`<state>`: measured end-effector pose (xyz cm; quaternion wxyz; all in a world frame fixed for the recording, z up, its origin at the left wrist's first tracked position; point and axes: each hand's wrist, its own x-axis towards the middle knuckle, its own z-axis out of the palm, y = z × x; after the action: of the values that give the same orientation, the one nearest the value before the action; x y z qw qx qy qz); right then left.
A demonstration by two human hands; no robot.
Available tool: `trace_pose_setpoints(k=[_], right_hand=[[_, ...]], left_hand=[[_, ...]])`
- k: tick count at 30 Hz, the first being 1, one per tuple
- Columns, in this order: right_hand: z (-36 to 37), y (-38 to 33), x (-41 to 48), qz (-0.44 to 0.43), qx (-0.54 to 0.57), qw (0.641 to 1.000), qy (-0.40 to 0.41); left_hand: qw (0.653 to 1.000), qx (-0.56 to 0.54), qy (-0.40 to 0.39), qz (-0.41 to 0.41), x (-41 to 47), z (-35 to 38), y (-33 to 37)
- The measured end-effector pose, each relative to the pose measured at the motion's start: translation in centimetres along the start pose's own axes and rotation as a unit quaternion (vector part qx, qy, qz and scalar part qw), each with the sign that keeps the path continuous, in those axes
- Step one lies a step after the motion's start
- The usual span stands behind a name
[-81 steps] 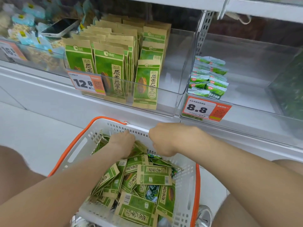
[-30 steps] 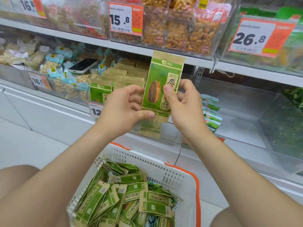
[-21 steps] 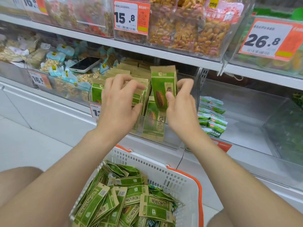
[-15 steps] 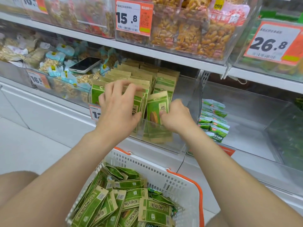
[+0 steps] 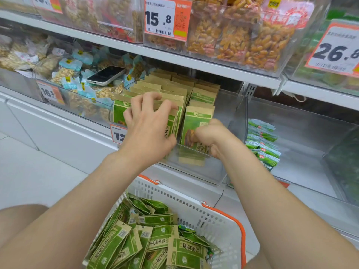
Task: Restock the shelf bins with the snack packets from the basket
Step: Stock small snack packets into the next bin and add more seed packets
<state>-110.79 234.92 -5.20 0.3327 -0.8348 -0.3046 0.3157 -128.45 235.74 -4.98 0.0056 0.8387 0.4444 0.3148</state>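
Left hand (image 5: 149,129) is up in the clear bin (image 5: 206,171), fingers hooked over the tops of the standing packets (image 5: 171,88), thumb clamped on their front. Right hand (image 5: 211,138), wrist dipped and fingers curled, pinches the front packet (image 5: 196,123) low down in the right-hand row. That packet stands upright, long axis vertical, brown edge on top, printed face outward.

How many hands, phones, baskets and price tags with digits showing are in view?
Hands: 2, left hand holding the packet row, right hand gripping a sunflower seed packet
Smartphone: 1
Shopping basket: 1
Price tags with digits showing: 5
Total: 9
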Motion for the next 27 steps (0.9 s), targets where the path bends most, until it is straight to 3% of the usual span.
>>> trace_pose_setpoints(k=[6,10,13,27], right_hand=[[1.3,-1.0,0.9,-0.001,0.038,0.999,0.017],[0.9,-0.9,0.7,-0.094,0.005,0.989,0.111],[1.2,-0.8,0.5,-0.134,-0.011,0.982,0.136],[1.0,-0.2,1.1,-0.04,-0.018,0.999,0.005]], left_hand=[[1.0,0.006,0.002,0.002,0.1,0.1,-0.1],[1.0,0.008,-0.002,0.005,0.2,0.1,-0.2],[1.0,0.013,-0.001,0.008,0.2,0.2,-0.3],[1.0,0.002,0.014,0.018,-0.2,0.2,-0.3]])
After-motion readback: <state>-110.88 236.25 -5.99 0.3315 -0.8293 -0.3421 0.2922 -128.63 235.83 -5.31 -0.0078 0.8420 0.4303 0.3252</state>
